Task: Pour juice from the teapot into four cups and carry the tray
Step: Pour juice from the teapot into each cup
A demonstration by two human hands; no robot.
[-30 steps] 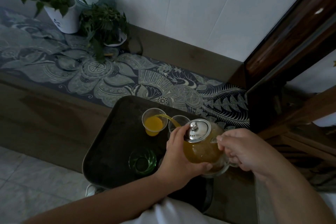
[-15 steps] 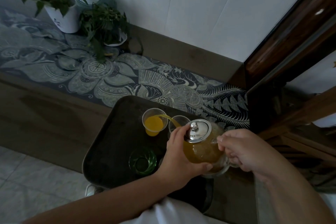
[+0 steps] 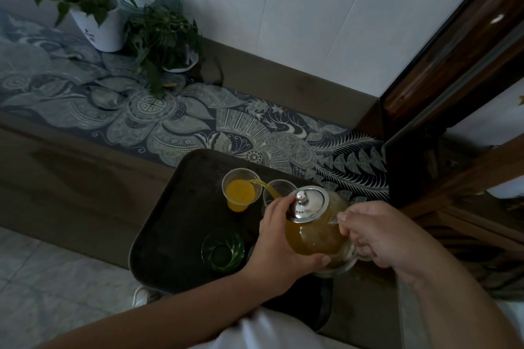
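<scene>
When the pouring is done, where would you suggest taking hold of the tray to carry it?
Grip the dark tray by its raised rim on two opposite sides, one hand each, probably left and right. It is wide and flat, and the filled cup and green glass stand on it, so a level, balanced lift seems safest.

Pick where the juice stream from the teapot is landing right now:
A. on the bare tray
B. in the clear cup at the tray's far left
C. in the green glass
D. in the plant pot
B: the orange stream arcs from the teapot into the clear cup, which already holds juice; the green glass has none.
</scene>
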